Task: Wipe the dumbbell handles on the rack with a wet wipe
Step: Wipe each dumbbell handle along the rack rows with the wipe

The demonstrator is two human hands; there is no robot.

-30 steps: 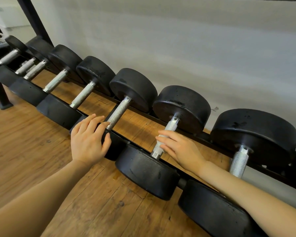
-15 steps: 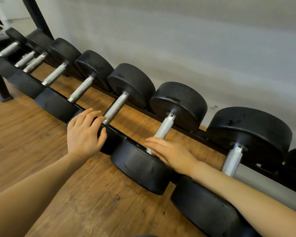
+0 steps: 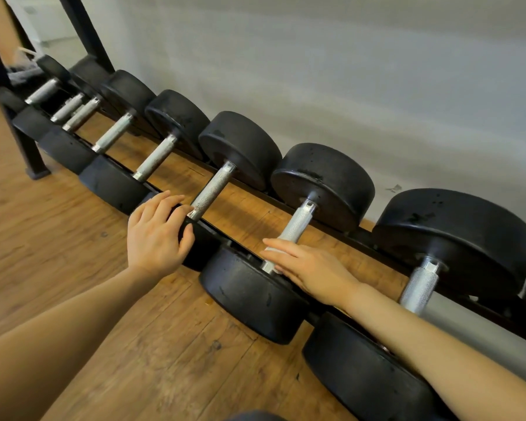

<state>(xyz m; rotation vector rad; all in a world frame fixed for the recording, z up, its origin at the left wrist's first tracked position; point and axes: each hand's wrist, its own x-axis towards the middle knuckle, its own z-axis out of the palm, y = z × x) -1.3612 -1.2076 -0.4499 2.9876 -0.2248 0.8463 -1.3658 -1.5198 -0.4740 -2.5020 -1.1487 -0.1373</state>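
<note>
Knurled handle (image 3: 296, 223) under flat right hand (image 3: 312, 270) (wipe (image 3: 274, 250) beneath); left hand (image 3: 155, 235) flat on weight (image 3: 199, 243).

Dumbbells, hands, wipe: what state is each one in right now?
Dumbbells: lying in a row on the rack.
Rack: standing on the wood floor.
Left hand: resting on a dumbbell's near weight, fingers loosely spread, holding nothing.
Right hand: laid over the near end of a handle, fingers fairly straight.
Wet wipe: pressed onto that handle under the right fingers, only a white edge showing.
</note>
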